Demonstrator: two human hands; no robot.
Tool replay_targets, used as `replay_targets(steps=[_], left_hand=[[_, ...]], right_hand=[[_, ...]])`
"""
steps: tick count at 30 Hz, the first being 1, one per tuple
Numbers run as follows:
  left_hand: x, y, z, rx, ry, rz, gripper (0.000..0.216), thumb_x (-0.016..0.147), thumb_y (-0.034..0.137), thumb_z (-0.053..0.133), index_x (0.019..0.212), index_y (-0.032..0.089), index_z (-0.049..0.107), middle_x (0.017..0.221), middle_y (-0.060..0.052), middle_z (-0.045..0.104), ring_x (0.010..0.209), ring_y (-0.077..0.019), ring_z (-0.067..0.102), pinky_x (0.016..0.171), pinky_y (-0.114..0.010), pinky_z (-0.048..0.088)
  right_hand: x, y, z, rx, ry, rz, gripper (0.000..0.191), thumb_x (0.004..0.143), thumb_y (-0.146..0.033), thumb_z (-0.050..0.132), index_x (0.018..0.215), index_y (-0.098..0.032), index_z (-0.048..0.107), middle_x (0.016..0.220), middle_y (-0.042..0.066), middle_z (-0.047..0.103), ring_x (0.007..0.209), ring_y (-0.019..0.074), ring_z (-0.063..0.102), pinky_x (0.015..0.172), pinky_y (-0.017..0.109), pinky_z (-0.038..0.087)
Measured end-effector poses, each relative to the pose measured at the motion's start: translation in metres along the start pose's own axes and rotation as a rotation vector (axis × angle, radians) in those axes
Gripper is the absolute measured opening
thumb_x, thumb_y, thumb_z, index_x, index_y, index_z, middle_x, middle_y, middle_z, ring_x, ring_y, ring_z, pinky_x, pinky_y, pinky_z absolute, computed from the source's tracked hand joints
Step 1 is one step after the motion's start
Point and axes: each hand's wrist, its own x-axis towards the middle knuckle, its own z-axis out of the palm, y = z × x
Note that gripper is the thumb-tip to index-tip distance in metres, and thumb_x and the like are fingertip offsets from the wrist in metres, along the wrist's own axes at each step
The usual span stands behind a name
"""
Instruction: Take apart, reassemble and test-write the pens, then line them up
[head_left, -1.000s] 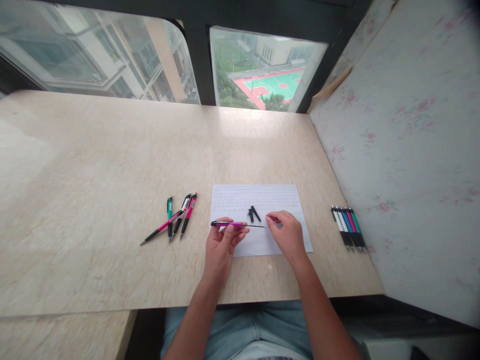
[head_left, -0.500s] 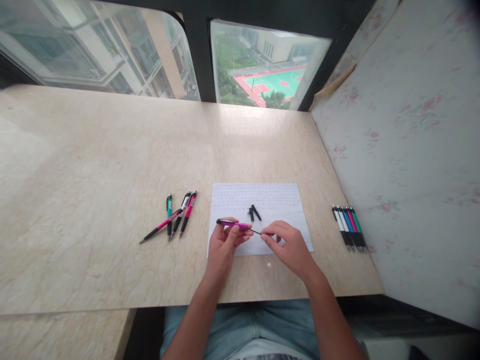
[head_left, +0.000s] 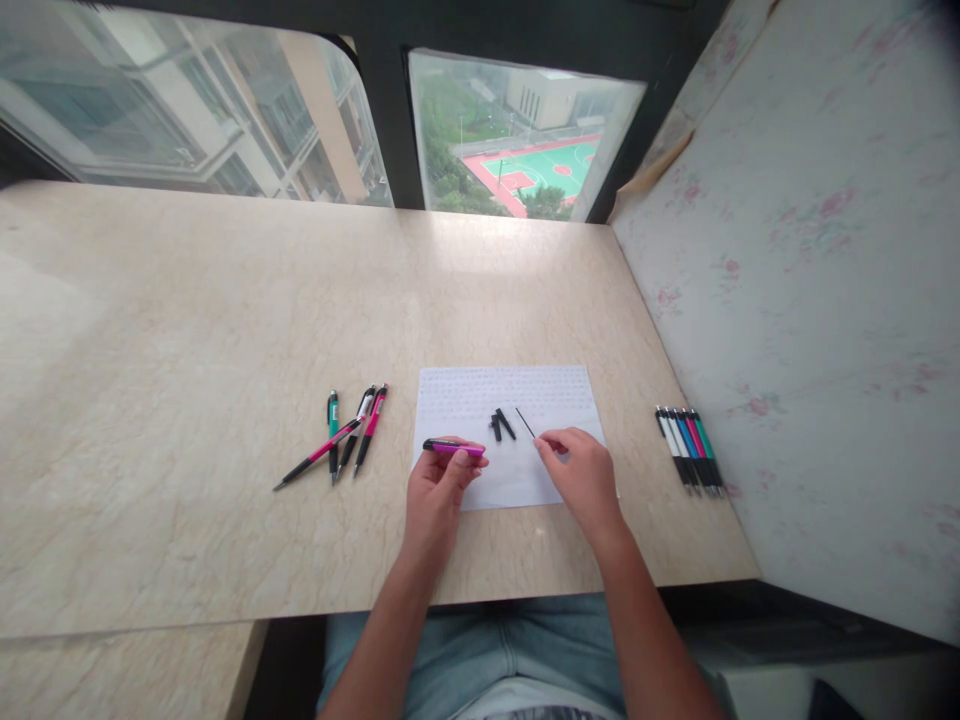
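Note:
My left hand (head_left: 442, 485) grips the purple pen barrel (head_left: 465, 450), which lies roughly level with its black clip end to the left. Between the thumb and finger of my right hand (head_left: 581, 470) is a thin black pen refill (head_left: 524, 422), slanting up and to the left, apart from the barrel. Both hands are over a white sheet of paper (head_left: 442, 395) with lines of writing on its upper part. Several short black pen parts (head_left: 502, 424) lie on the paper between and beyond my hands.
To the left, several pens (head_left: 334, 440) in pink, green and white lie loosely, one across the others. A neat row of pens (head_left: 690, 450) lies at the right, beside the flowered wall (head_left: 817, 330). Windows (head_left: 525, 140) stand along the back edge of the marble-look tabletop (head_left: 225, 330).
My right hand has drawn the refill out of the purple barrel, moved right and turned it to point up and left. My left hand still holds the barrel.

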Motion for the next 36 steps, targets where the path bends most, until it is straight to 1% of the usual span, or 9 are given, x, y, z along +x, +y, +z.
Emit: replay_targets(steps=[4,10,14,21,26,29,31,34,36], left_hand=[[-0.001,-0.002,-0.002,0.093,-0.025,0.036,0.023,0.083,0.032,0.074,0.097,0.015,0.068,0.092,-0.006,0.073,0.079,-0.0145,0.07,0.075,-0.026,0.054],[-0.004,0.0,-0.001,0.303,-0.077,0.138,0.021,0.085,0.035,0.071,0.095,0.017,0.068,0.085,-0.005,0.072,0.079,-0.0167,0.068,0.077,-0.03,0.054],[-0.006,0.001,0.0,0.438,-0.071,0.223,0.021,0.085,0.036,0.07,0.094,0.017,0.068,0.087,-0.005,0.072,0.081,-0.0179,0.068,0.076,-0.03,0.054],[-0.006,-0.001,0.001,0.443,-0.065,0.262,0.017,0.084,0.033,0.071,0.092,0.018,0.069,0.089,-0.006,0.072,0.082,-0.019,0.068,0.077,-0.03,0.054],[-0.008,0.003,0.002,0.42,-0.072,0.257,0.017,0.082,0.033,0.073,0.09,0.018,0.07,0.087,-0.006,0.073,0.08,-0.0185,0.068,0.076,-0.029,0.054],[-0.009,0.006,0.003,0.426,-0.058,0.236,0.017,0.084,0.033,0.072,0.091,0.018,0.069,0.085,-0.006,0.073,0.076,-0.0174,0.068,0.073,-0.029,0.053],[-0.009,0.006,0.003,0.418,-0.047,0.225,0.018,0.084,0.034,0.071,0.091,0.017,0.069,0.085,-0.006,0.073,0.075,-0.0169,0.067,0.073,-0.028,0.052],[-0.008,0.006,0.002,0.4,-0.037,0.212,0.019,0.084,0.034,0.071,0.091,0.017,0.069,0.085,-0.006,0.073,0.076,-0.0166,0.067,0.072,-0.028,0.051],[-0.008,0.006,0.002,0.393,-0.039,0.206,0.019,0.084,0.035,0.071,0.091,0.017,0.069,0.085,-0.006,0.073,0.076,-0.0168,0.067,0.071,-0.028,0.051]], right_hand=[[0.001,-0.017,0.011,0.153,0.017,0.042,0.021,0.089,-0.03,0.056,0.08,-0.02,0.073,0.08,0.006,0.071,0.075,0.0212,0.062,0.073,0.035,0.045],[-0.022,-0.047,0.03,0.92,-0.246,0.375,0.032,0.091,-0.046,0.057,0.091,-0.018,0.073,0.071,0.003,0.065,0.064,0.0158,0.056,0.056,0.027,0.04],[-0.028,-0.053,0.037,1.125,-0.267,0.468,0.029,0.085,-0.045,0.067,0.086,-0.017,0.074,0.072,0.002,0.062,0.065,0.0132,0.052,0.057,0.026,0.04],[-0.025,-0.047,0.033,1.098,-0.292,0.422,0.031,0.087,-0.046,0.063,0.088,-0.017,0.073,0.077,0.006,0.066,0.069,0.0159,0.057,0.06,0.028,0.046],[-0.026,-0.046,0.033,0.987,-0.275,0.391,0.032,0.087,-0.046,0.061,0.092,-0.017,0.072,0.078,0.006,0.067,0.067,0.0161,0.058,0.057,0.027,0.047],[-0.024,-0.04,0.025,0.826,-0.207,0.346,0.03,0.088,-0.046,0.061,0.09,-0.018,0.072,0.073,0.004,0.069,0.064,0.0161,0.059,0.056,0.027,0.046],[-0.02,-0.033,0.017,0.648,-0.12,0.301,0.03,0.088,-0.046,0.062,0.082,-0.019,0.072,0.068,0.003,0.067,0.061,0.0161,0.058,0.056,0.028,0.045],[-0.01,-0.022,0.008,0.383,0.013,0.167,0.031,0.09,-0.043,0.06,0.072,-0.019,0.07,0.066,0.002,0.066,0.062,0.0166,0.058,0.06,0.03,0.045],[-0.002,-0.015,0.006,0.266,0.068,0.071,0.028,0.092,-0.038,0.059,0.074,-0.02,0.071,0.072,0.004,0.068,0.067,0.0176,0.06,0.065,0.031,0.046]])
